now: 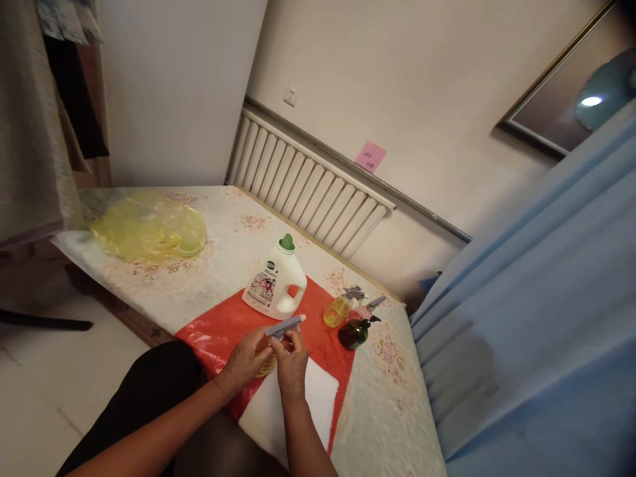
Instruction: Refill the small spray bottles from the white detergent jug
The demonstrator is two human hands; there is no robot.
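Note:
A spray bottle (265,368) with a yellowish body and a grey-blue trigger head (284,327) is between my two hands, over the near part of a red plastic sheet. My left hand (247,359) is closed around the bottle's upper part, hiding much of it. The fingers of my right hand (292,361) are closed on the sprayer head at the neck. Just beyond stands a large white jug (276,281) with a printed label, a side handle and a green piece in its open mouth. Below my hands lies a white sheet (318,391), perhaps paper or cloth.
Several bottles stand to the right: a yellow spray bottle (338,311), a dark green pump bottle (353,334) and a pinkish one behind. The red sheet (213,329) covers part of the floral tablecloth (387,404). A yellow plastic bag (149,228) lies far left. A blue curtain (497,291) hangs right.

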